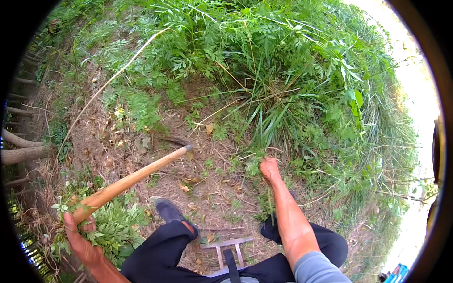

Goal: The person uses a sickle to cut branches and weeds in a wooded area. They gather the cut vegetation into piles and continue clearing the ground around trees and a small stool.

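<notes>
My left hand (83, 244) is at the lower left, closed around the end of a wooden tool handle (138, 177). A bunch of leafy green stems (113, 223) lies against that hand. The handle slants up to the right and ends in a metal ferrule with a dark, thin blade (176, 141) just above the soil. My right hand (269, 168) reaches out ahead, its fingers curled at the leafy base of a weed by a large clump of long-bladed grass (269, 116). Leaves hide its fingertips, so what it grips cannot be told.
A low metal frame (226, 244) with a dark strap stands between my legs. Dense weeds (219, 32) spread ahead and to the right. A long dry stem (106, 83) crosses the left side. Tree trunks (26, 155) edge the far left. A blue object (396, 274) is at the lower right.
</notes>
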The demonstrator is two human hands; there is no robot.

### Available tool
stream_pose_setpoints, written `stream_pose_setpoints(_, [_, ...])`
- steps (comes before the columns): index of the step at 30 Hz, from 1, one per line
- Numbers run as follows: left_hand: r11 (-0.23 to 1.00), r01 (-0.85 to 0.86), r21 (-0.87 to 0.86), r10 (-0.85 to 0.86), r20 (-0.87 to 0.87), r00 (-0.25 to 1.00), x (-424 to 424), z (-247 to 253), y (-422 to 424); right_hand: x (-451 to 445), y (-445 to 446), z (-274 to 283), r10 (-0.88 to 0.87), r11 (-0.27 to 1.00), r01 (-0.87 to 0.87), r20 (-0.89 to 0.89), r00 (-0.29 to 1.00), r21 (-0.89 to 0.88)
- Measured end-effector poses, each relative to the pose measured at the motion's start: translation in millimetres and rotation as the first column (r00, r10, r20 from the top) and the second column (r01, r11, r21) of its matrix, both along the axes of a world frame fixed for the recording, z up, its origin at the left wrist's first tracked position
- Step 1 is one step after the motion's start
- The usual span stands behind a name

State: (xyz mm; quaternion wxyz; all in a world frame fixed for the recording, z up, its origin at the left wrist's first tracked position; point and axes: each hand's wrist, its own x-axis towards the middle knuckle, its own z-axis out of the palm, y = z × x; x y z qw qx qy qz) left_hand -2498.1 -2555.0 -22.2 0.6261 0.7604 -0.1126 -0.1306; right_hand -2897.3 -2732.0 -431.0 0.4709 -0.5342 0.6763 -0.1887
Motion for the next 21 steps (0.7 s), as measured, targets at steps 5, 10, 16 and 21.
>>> stream_pose_setpoints(5, [0.997, 0.057, 0.054, -0.059, 0.027, 0.998, 6.0, 4.5, 8.8, 18.2, 34.0, 82.3, -0.331, 0.940, 0.300, 0.211, 0.920, 0.163])
stream_pose_setpoints(10, [0.989, 0.111, 0.102, -0.111, -0.007, 0.994, 9.5, 4.1, 16.2, -21.6, 55.1, 98.0, -0.801, 0.591, 0.776, 0.274, 0.532, 0.222])
stream_pose_setpoints(16, [0.996, 0.048, 0.076, -0.053, 0.069, 0.996, -4.9, 3.7, 7.4, -38.6, 47.3, 104.2, -0.659, 0.751, 0.646, 0.211, 0.722, 0.137])
stream_pose_setpoints(21, [0.994, 0.039, 0.099, -0.044, 0.045, 0.998, 1.1, 2.8, 8.9, -2.2, 57.0, 95.6, -0.571, 0.802, 0.489, 0.202, 0.796, 0.344])
